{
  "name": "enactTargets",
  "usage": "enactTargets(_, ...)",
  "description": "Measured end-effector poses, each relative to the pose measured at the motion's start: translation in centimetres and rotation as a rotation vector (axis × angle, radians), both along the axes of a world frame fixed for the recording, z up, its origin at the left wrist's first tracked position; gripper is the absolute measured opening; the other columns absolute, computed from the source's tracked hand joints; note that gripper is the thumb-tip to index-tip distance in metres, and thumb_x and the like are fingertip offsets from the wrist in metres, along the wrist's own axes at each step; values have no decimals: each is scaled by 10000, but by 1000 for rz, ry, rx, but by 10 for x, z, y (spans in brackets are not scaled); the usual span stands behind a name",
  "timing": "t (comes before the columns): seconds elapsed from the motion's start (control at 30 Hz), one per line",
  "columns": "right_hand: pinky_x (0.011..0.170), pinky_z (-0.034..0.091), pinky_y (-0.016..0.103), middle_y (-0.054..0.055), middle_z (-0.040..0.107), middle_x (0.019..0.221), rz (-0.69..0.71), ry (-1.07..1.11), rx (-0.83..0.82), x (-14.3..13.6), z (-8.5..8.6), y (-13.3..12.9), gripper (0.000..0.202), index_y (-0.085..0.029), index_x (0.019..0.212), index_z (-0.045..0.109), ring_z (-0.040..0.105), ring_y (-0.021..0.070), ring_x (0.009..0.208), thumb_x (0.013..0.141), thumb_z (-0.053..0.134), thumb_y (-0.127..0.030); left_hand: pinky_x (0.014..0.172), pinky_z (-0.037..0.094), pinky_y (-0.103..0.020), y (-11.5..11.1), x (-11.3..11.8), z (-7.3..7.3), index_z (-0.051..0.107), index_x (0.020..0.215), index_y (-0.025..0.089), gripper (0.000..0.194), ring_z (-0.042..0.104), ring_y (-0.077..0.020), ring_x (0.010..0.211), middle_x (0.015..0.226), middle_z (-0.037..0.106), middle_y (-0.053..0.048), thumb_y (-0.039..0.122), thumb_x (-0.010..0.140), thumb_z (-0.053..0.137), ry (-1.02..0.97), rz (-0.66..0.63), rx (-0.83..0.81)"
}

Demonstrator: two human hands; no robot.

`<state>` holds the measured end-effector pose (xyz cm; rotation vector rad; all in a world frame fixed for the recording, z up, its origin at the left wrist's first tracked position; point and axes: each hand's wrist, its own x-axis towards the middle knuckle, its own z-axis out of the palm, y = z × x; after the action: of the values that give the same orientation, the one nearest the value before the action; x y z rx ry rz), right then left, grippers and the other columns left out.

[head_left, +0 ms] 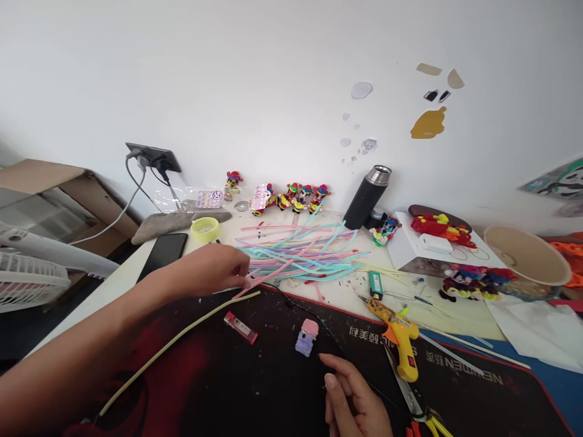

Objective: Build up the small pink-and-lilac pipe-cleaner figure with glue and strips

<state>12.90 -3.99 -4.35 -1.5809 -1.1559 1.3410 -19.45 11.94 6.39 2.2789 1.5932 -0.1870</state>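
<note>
Right hand [357,397]: empty, thumb and forefinger slightly apart, just beside a small pink-and-lilac fuzzy piece [307,337] lying on a black printed mat [268,388]. Left hand [216,265]: fingertips at a long pink fuzzy stem [277,272], against a pastel stem heap [337,268]; whether pinching, cannot tell.

stems [300,260] behind mat [255,388] | on mat: lighter [240,328], craft piece [306,340], glue gun [403,345] (left to right)

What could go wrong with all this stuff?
The coloured stems crisscross in a pile, so pulling one with the left hand might drag others. The scissors lie near the right hand, so a sideways reach could brush the blades. The yellow glue gun might be hot; I can't tell.
</note>
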Motion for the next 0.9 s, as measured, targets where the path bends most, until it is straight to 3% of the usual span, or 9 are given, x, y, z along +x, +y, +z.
enactTargets(0.13, 349, 349, 195, -20, 572, 517, 1, 5, -9, 0, 3, 0, 711, -182, 1183, 780, 494, 115, 349, 858, 619, -794, 627, 360, -317, -29, -8, -5, 743, 885, 257, 124, 677, -266, 796, 843, 752, -39, 359, 815, 742, 125, 11, -159)
enactTargets(0.33, 370, 343, 187, -24, 573, 529, 19, 17, 8, 1, 4, -1, 679, -182, 1194, 774, 512, 111, 370, 892, 605, -767, 613, 335, -314, -51, -17, -19, 719, 785, 233, 108, 647, -236, 721, 797, 729, -46, 247, 847, 631, 116, 26, -237)
enactTargets(0.5, 386, 375, 197, -25, 571, 540, 21, 25, 17, 0, 5, -2, 642, -183, 1162, 774, 506, 113, 382, 900, 613, -747, 594, 323, -287, -54, -20, -5, 653, 732, 215, 172, 571, -186, 647, 730, 665, -18, 287, 881, 606, -33, 32, -280)
enactTargets(0.73, 386, 368, 181, -31, 555, 556, 22, 35, 17, -2, 8, -2, 637, -187, 1148, 775, 493, 106, 405, 905, 603, -750, 579, 343, -257, -28, 2, 31, 621, 812, 209, 353, 514, -151, 636, 729, 624, 6, 476, 1005, 496, -248, -98, -346)
enactTargets(0.9, 386, 353, 182, -35, 546, 549, 6, 50, 43, -3, 6, -2, 657, -167, 1144, 774, 480, 101, 395, 908, 596, -753, 602, 349, -270, 20, 50, 30, 648, 821, 212, 324, 532, -161, 665, 739, 638, 5, 451, 983, 500, -263, -167, -144)
